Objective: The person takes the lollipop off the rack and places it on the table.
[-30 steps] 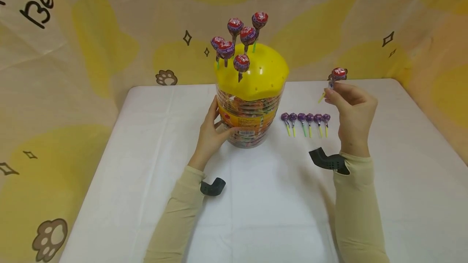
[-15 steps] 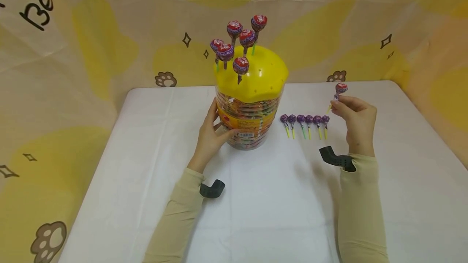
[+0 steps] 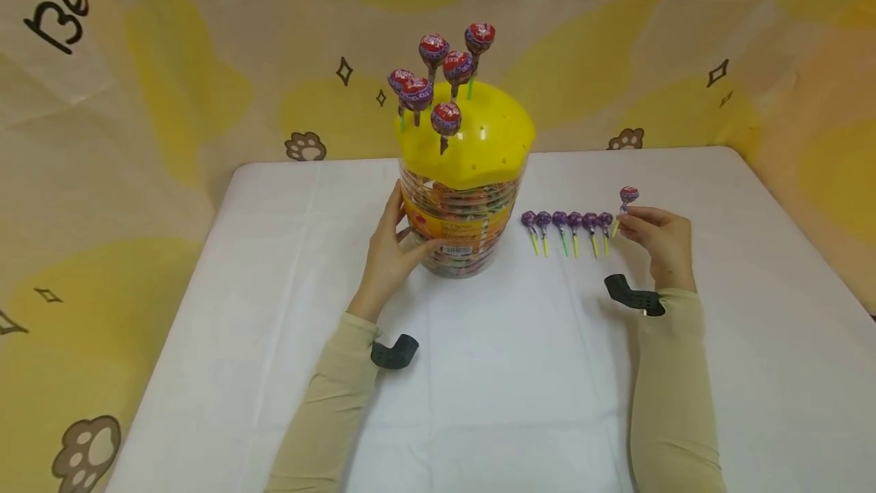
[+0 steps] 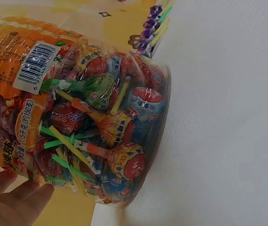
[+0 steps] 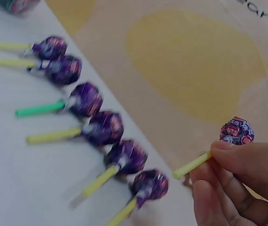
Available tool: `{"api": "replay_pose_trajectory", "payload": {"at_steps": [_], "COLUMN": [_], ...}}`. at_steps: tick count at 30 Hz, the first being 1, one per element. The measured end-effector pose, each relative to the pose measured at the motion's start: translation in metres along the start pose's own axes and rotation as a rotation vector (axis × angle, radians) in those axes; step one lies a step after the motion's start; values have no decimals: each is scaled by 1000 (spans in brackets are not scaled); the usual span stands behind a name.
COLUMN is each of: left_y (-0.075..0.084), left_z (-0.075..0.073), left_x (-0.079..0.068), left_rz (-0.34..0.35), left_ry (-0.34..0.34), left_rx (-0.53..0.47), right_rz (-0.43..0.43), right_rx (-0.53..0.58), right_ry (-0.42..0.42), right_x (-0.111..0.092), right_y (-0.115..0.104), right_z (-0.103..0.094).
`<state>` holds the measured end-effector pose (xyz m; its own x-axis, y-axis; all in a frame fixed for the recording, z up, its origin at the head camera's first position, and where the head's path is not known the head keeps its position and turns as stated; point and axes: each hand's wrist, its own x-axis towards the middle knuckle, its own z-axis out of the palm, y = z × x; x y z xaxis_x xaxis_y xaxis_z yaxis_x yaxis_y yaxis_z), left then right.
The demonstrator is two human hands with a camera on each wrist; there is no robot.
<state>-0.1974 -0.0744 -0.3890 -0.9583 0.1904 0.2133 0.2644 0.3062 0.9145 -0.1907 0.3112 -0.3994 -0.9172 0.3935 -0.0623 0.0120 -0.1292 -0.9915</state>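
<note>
Held lollipop [image 3: 628,195]: pinched just below its head by the right hand [image 3: 660,240]; compared with a second ago, it is brought lower and closer to the row.
Row of lollipops [image 3: 575,221]: six are laid side by side on the white table [image 3: 506,379]; its right end is now neared, so lining-up there appears to be the step in hand.
Jar [image 3: 455,228]: gripped round its side by the left hand [image 3: 390,265], unmoved, apparently being steadied.
Yellow lid [image 3: 493,151]: six upright lollipops [image 3: 446,119] are still borne, none removed.
</note>
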Motion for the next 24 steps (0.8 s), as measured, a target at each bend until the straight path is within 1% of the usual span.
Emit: {"api": "replay_pose_trajectory", "payload": {"at_steps": [4,14,18,24], "left_y": [0,-1,-1,-2], "left_z": [0,0,0,1], "left_x": [0,0,0,1], "left_rz": [7,13,8,1], "left_ry": [0,8,8,4], "left_rx": [-4,-17,-16,-3], "right_rz": [37,107,129,151], "right_rx": [-40,-124,-189,-257], "right_ry": [-22,-32,-46,-26], "right_x": [3,6,8,8], "right_y": [8,15,20,21], "right_z": [-7,-17,-19,-20]}}
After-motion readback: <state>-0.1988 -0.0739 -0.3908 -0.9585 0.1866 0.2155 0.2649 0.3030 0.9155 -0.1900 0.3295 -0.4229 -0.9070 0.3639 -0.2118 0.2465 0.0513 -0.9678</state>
